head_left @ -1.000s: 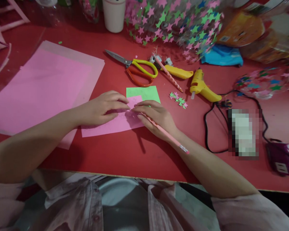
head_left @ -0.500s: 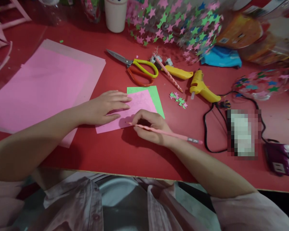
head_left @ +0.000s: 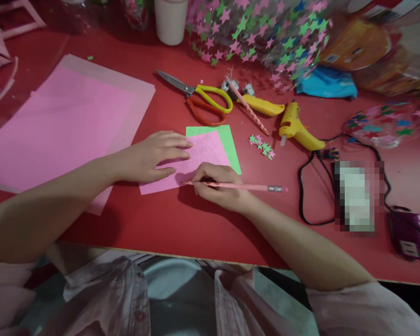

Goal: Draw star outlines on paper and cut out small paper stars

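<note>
My left hand [head_left: 154,156] lies flat with fingers stretched out on a small pink paper sheet [head_left: 199,154], pressing it to the red table [head_left: 182,219]. A green sheet [head_left: 227,137] pokes out from under the pink one at its far right. My right hand [head_left: 219,186] is closed around a pink pencil [head_left: 245,187], which lies nearly level with its tip at the pink sheet's near edge and its eraser end pointing right.
Large pink sheets [head_left: 59,126] lie at left. Behind the sheets are scissors [head_left: 203,98], a yellow-handled tool [head_left: 262,106], a yellow glue gun [head_left: 296,128] with black cord [head_left: 303,186], small paper stars [head_left: 262,145], a white cup [head_left: 171,21] and star-covered bottles [head_left: 266,32]. A purple device [head_left: 411,231] sits at right.
The folded pink sheet was opened flat over the green one. My right hand drew back toward me and turned the pencil so its tip rests at the sheet's near edge.
</note>
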### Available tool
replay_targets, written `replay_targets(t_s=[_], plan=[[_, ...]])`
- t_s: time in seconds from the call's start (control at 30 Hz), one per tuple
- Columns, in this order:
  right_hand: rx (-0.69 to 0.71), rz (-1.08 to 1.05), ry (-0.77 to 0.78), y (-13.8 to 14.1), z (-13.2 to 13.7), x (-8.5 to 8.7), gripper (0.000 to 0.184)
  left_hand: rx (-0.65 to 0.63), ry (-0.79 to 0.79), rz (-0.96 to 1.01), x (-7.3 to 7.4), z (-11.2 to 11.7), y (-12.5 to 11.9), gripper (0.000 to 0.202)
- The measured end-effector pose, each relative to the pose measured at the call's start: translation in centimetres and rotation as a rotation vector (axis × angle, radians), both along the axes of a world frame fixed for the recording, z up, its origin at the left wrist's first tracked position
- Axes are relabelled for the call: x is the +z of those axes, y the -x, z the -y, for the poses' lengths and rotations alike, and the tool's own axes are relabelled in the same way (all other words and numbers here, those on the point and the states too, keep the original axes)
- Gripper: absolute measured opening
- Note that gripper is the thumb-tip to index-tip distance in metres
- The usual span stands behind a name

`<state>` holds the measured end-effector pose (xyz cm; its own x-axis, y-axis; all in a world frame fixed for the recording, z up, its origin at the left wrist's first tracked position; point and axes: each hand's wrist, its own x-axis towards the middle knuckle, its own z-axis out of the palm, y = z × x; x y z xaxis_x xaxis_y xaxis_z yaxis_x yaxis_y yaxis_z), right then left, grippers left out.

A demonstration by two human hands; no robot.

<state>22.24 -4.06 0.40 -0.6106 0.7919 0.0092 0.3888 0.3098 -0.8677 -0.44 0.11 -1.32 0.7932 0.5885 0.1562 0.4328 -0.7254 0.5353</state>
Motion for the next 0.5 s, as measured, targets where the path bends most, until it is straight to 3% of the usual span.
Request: replay_targets(t_s=[0.5], plan=[[-0.132, -0.004, 0.006, 0.50, 0.28, 0.31, 0.006, 0.005, 0.012, 0.025, -0.06, 0.01, -0.02, 0.039]])
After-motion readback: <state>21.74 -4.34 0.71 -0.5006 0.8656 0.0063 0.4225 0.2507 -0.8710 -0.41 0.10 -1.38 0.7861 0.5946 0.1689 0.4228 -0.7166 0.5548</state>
